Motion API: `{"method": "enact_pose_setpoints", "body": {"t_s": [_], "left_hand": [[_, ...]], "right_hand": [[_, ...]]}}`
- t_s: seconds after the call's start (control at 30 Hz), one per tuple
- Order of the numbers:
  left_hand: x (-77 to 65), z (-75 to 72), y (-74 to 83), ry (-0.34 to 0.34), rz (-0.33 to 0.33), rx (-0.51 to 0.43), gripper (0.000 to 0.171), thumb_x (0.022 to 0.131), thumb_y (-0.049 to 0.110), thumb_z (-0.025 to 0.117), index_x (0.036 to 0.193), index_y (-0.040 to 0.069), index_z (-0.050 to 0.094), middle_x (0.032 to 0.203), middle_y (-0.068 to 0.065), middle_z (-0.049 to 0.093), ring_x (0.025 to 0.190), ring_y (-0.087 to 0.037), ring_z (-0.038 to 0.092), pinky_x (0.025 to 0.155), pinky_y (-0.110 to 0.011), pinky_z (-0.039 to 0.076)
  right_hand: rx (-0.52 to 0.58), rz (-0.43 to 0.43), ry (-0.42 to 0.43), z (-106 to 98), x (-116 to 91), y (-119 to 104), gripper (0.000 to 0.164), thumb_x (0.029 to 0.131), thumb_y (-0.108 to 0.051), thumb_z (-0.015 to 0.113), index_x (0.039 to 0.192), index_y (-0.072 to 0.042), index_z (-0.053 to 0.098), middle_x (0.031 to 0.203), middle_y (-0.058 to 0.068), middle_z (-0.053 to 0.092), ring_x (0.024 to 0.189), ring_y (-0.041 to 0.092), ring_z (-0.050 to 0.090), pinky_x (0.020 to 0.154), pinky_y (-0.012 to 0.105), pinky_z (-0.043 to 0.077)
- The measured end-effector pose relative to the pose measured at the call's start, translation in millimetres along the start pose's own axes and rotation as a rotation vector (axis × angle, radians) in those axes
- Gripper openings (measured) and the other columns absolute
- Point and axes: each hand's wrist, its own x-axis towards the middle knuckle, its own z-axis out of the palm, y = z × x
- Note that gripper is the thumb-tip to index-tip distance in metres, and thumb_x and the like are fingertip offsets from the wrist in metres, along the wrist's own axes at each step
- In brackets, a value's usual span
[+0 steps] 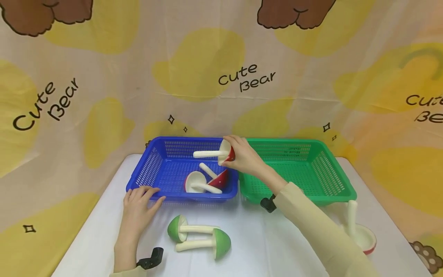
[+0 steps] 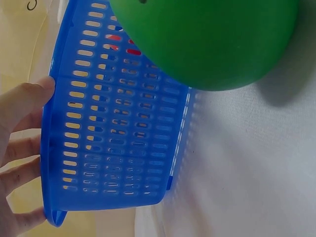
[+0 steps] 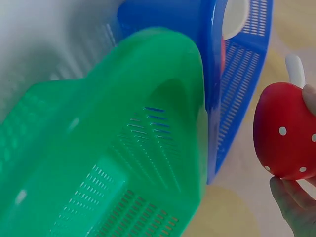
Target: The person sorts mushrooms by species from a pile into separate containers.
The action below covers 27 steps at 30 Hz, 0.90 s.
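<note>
My right hand point(image 1: 243, 156) pinches a red toy mushroom point(image 1: 224, 153) by its cap, above the right end of the blue basket point(image 1: 159, 194); its pale stem points left. In the right wrist view the white-dotted red cap point(image 3: 284, 131) sits between thumb and fingers. Two more red mushrooms point(image 1: 219, 180) lie inside the blue basket. My left hand point(image 1: 138, 209) rests on that basket's front left rim, fingers extended, as the left wrist view also shows. On the table in front lie two green mushrooms point(image 1: 221, 244), side by side with caps at opposite ends.
A green basket point(image 1: 332, 198) stands right beside the blue one. Another red-rimmed mushroom point(image 1: 365, 238) lies cap-down at the table's right, partly behind my right sleeve point(image 1: 311, 223). Behind the white table point(image 1: 256, 257) hangs a printed cloth point(image 1: 200, 61).
</note>
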Motion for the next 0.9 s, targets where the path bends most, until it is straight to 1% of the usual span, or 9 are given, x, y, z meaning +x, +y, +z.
{"method": "enact_pose_setpoints", "body": {"t_s": [0.1, 0.17, 0.27, 0.33, 0.5, 0.73, 0.9], "left_hand": [[-0.6, 0.4, -0.8, 0.0, -0.001, -0.001, 0.03, 0.078, 0.02, 0.078, 0.102, 0.005, 0.07, 0.102, -0.016, 0.065, 0.104, -0.037, 0.055, 0.107, -0.067, 0.025], [-1.1, 0.6, -1.2, -0.003, -0.002, 0.002, 0.03, 0.078, 0.021, 0.078, 0.102, 0.005, 0.07, 0.102, -0.016, 0.065, 0.104, -0.037, 0.055, 0.107, -0.067, 0.025], [-1.2, 0.2, -1.1, -0.006, 0.0, 0.003, 0.03, 0.078, 0.021, 0.078, 0.102, 0.005, 0.07, 0.103, -0.016, 0.065, 0.105, -0.038, 0.055, 0.107, -0.067, 0.025], [-1.2, -0.1, -1.0, -0.007, 0.002, 0.002, 0.03, 0.078, 0.021, 0.078, 0.103, 0.005, 0.07, 0.103, -0.016, 0.065, 0.105, -0.038, 0.055, 0.107, -0.067, 0.025], [-0.8, 0.0, -1.7, -0.003, 0.006, -0.002, 0.03, 0.078, 0.021, 0.078, 0.103, 0.006, 0.07, 0.104, -0.016, 0.065, 0.106, -0.037, 0.055, 0.108, -0.067, 0.024], [-0.1, 1.5, -3.3, 0.004, 0.003, 0.005, 0.03, 0.077, 0.022, 0.079, 0.102, 0.006, 0.07, 0.103, -0.015, 0.065, 0.105, -0.037, 0.056, 0.107, -0.067, 0.025], [0.9, 1.5, -3.3, 0.004, 0.002, 0.015, 0.03, 0.078, 0.023, 0.078, 0.102, 0.007, 0.07, 0.103, -0.015, 0.065, 0.104, -0.037, 0.056, 0.107, -0.067, 0.025]], "right_hand": [[-0.005, 0.008, -0.023, 6, 10, 0, 0.085, 0.076, -0.036, 0.081, 0.145, -0.011, 0.038, 0.146, 0.01, 0.043, 0.13, 0.03, 0.042, 0.099, 0.045, 0.051], [-0.013, 0.015, -0.043, 10, 16, 0, 0.085, 0.076, -0.034, 0.081, 0.146, -0.01, 0.037, 0.146, 0.01, 0.043, 0.13, 0.031, 0.041, 0.103, 0.046, 0.048], [-0.037, 0.02, -0.073, 18, 23, 2, 0.086, 0.076, -0.033, 0.081, 0.146, -0.009, 0.036, 0.146, 0.011, 0.043, 0.131, 0.033, 0.041, 0.111, 0.047, 0.04], [-0.062, 0.021, -0.087, 24, 27, 3, 0.087, 0.076, -0.032, 0.081, 0.146, -0.008, 0.035, 0.145, 0.011, 0.044, 0.131, 0.034, 0.042, 0.113, 0.047, 0.038], [-0.109, 0.036, -0.12, 36, 34, 3, 0.086, 0.076, -0.031, 0.08, 0.146, -0.006, 0.036, 0.144, 0.013, 0.046, 0.129, 0.037, 0.044, 0.107, 0.045, 0.045], [-0.131, 0.063, -0.158, 50, 39, 2, 0.089, 0.077, -0.034, 0.08, 0.147, -0.006, 0.034, 0.145, 0.014, 0.044, 0.131, 0.039, 0.042, 0.107, 0.047, 0.045], [-0.153, 0.079, -0.176, 55, 40, 4, 0.086, 0.078, -0.034, 0.079, 0.148, -0.009, 0.034, 0.146, 0.014, 0.043, 0.13, 0.037, 0.043, 0.104, 0.046, 0.047]]}}
